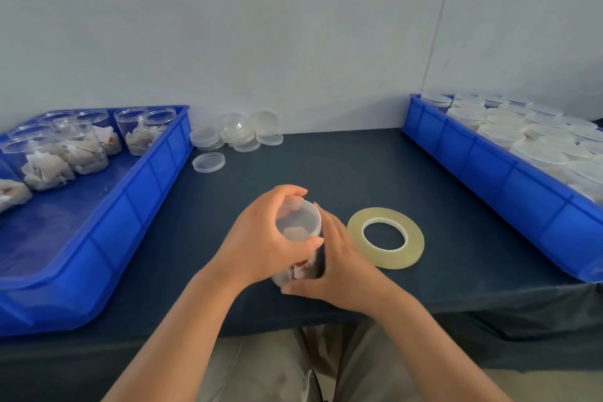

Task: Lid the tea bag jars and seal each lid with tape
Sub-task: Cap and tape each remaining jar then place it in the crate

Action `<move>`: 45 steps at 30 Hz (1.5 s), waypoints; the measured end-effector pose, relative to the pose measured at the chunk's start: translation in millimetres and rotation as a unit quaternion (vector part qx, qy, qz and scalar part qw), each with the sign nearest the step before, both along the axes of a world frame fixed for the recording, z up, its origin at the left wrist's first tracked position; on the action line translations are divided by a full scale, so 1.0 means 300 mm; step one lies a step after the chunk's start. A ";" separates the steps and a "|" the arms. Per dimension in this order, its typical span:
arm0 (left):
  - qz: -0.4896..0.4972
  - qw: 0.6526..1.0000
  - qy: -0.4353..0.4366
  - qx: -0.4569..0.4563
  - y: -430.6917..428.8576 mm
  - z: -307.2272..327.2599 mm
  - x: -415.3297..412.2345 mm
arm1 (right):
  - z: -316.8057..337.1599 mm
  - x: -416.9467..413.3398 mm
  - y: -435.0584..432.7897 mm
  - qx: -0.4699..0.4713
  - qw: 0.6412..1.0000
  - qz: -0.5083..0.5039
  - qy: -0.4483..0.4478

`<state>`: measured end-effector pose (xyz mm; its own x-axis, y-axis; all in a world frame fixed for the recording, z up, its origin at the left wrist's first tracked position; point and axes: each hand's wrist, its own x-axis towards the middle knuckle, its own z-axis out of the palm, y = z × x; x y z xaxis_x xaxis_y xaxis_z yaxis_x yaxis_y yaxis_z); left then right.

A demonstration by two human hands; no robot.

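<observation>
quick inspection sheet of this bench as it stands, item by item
surface: dark table, cloth-covered
job's things: jar of tea bags, lid on top, mid-table; tape roll flat to its right; open jars in left bin; lidded jars in right bin
clutter: loose lids piled by the wall
hands: left hand grips the lid; right hand holds the jar
cables: nothing seen
surroundings: pale wall behind

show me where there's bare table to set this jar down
Bare table lies between the loose lids by the wall and the held jar, and between the tape roll and the right bin. The left bin has bare floor near you. Crowded: around those lids, inside the right bin.
</observation>
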<state>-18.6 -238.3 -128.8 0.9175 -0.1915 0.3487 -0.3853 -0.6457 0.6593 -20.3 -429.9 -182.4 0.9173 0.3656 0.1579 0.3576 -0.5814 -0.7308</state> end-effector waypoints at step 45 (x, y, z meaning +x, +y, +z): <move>0.082 0.946 -0.260 -0.174 -0.184 -0.026 -0.247 | 0.180 -0.203 -0.140 -0.007 0.994 0.022 -0.103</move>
